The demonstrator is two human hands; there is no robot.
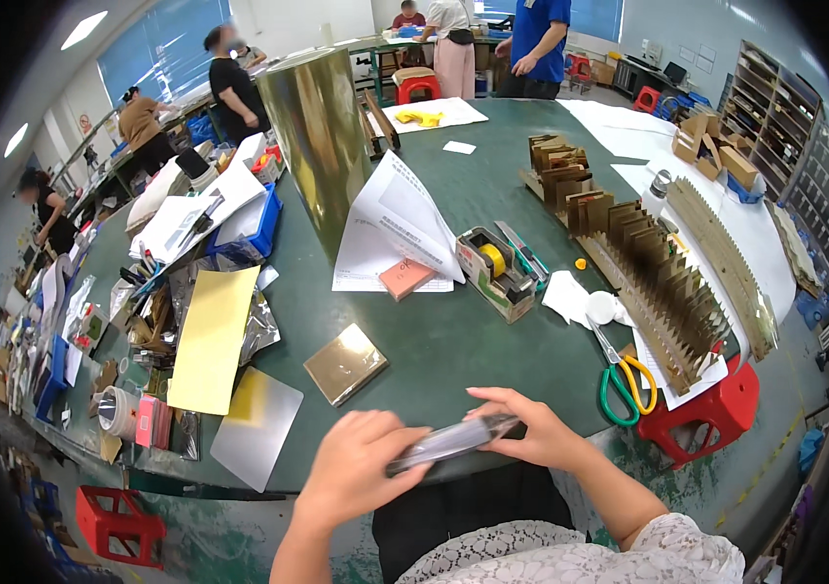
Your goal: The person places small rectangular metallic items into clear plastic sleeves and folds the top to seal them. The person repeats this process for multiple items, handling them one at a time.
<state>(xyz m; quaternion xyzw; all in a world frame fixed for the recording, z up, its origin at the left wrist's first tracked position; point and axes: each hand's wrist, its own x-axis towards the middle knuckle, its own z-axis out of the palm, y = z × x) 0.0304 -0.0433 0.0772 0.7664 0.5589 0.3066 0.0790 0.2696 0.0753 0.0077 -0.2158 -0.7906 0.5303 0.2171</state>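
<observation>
Lace clothing point(502, 557) lies nearest. Left hand point(364, 462) and right hand point(534, 433): each grip closed on opposite ends of the flat grey packet point(445, 445), presumably for steadiness, over the desk point(448, 362) edge.

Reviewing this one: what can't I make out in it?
All in the head view:
Packet, both ends: behind left fingers and right fingers.
Packet, contents: too blurred to tell.
Left forearm: cut off by the lower edge.
Blue bin, bottom: under papers.
Red stool at right: partly behind the table.
</observation>
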